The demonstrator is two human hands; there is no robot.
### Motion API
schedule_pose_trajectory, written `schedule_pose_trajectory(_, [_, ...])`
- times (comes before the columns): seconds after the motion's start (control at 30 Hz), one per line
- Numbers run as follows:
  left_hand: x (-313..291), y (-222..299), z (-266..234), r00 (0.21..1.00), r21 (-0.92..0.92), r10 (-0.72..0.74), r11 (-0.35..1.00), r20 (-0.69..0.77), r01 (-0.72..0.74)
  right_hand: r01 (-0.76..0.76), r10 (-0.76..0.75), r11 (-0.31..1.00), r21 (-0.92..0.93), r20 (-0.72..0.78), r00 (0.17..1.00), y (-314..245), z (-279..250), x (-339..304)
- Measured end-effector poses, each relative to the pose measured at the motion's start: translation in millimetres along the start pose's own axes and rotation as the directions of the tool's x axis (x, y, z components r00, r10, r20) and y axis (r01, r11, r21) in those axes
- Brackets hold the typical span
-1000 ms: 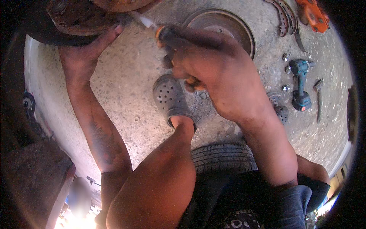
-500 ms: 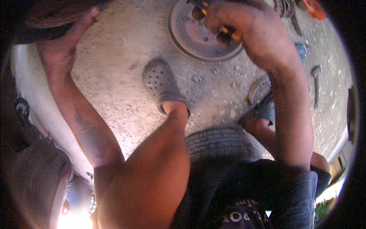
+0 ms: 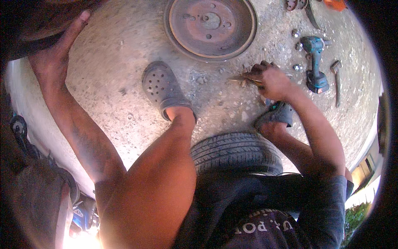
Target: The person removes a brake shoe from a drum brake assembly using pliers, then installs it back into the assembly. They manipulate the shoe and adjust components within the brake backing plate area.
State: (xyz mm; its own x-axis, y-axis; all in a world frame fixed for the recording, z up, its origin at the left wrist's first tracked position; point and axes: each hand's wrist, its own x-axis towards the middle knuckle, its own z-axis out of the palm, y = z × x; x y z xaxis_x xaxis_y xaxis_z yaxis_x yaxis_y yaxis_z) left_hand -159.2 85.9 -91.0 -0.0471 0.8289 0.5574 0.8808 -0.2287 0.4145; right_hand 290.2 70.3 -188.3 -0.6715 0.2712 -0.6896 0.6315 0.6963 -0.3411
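Note:
My left hand [image 3: 54, 62] lies against the edge of a dark rounded body [image 3: 41, 25] at the far left. Its thumb stretches out straight; that body hides most of its other fingers. Low over the ground beside my right shoe, my right hand [image 3: 271, 83] has its fingers curled round a thin brownish piece with a pointed end [image 3: 240, 77], whose kind I cannot make out. Ahead of that hand lies a rusty brake drum [image 3: 186, 35], flat on the ground, its centre hole and bolt holes showing.
To the right lie a teal cordless impact wrench [image 3: 315, 62], a hammer [image 3: 337, 83] and several nuts [image 3: 297, 67]. Grey clogs [image 3: 163, 87] are on my feet. A tyre [image 3: 236, 151] lies close to me. An orange thing [image 3: 335, 4] shows at the far right.
My right hand has come off the brake drum toward me, down to the ground by my right shoe. The drum's face and the impact wrench now show. My left hand stays against the dark body.

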Motion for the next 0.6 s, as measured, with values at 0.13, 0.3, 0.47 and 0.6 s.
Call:
schedule_pose_trajectory(0.13, [2.0, -5.2, -4.6, 0.997, -0.064, 0.035, 0.997, 0.066, -0.031, 0.022, -0.139, 0.943, -0.333, -0.333, 0.933, -23.8, 62.6, 7.3])
schedule_pose_trajectory(0.3, [1.6, -5.1, -3.9, 0.997, -0.026, 0.024, 0.999, 0.070, -0.022, 0.357, -0.352, 0.934, -0.017, -0.225, 0.909, -71.7, 114.9, 43.8])
schedule_pose_trajectory(0.47, [-6.2, 12.3, -3.0, 0.977, -0.187, -0.196, 0.960, 0.085, 0.208, 0.205, -0.190, 0.938, 0.280, -0.079, 0.979, -85.9, 105.5, 63.9])
schedule_pose_trajectory(0.6, [-6.9, 22.7, -4.5, 0.966, -0.355, -0.195, 0.902, 0.169, 0.244, 0.270, -0.045, 0.877, 0.398, -0.490, 0.870, -113.2, 61.3, 95.7])
